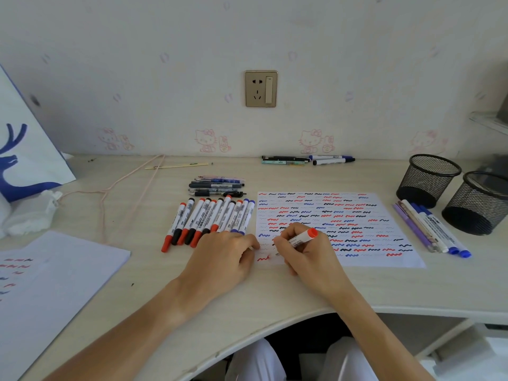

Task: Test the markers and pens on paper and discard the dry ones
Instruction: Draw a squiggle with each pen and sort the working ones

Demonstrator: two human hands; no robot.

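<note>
A white test sheet covered in red, blue and black squiggles lies on the desk. My right hand grips a red marker with its tip down at the sheet's lower left corner, beside a fresh red squiggle. My left hand rests with curled fingers at the sheet's left edge; what it holds, if anything, is hidden. A row of several capped markers lies left of the sheet, with several pens stacked behind them.
Two black mesh pen cups stand at the right, with several pens and markers lying beside them. More pens lie by the wall. Another marked sheet sits at the left, near tissue and a paper bag.
</note>
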